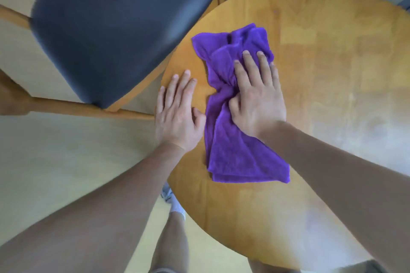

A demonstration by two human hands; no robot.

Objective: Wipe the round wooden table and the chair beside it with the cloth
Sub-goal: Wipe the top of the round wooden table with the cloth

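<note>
Two hands: both lie palm-down on the round wooden counter point(321, 77), at its 9 o'clock side.
Right hand point(257, 95): fingers spread flat over the purple cloth point(233, 117), thumb tucked into a bunched fold; it presses the cloth down, likely so the fabric drags with the palm in a wiping stroke.
Left hand point(177, 113): fingers straight, holding nothing, resting on bare wood at the rim just beside the cloth; my guess is that it braces the person's lean or steadies the counter.
Cloth: crumpled and partly folded, running from about 12 to 6 o'clock under the right hand, one end fanned out toward the person.
Chair point(115, 33): dark padded seat on a wooden frame, at 10 o'clock from the counter, its seat edge overlapping the counter's rim in this view; whether they touch cannot be told.
Progress: wiping of the counter looks underway; the chair appears untouched by the cloth.
Hidden: the counter's far-right and near edges run out of view, and its legs do not show.
Unclear: motion blur smears the chair and the counter's far rim; any dirt or wet streaks cannot be made out.
</note>
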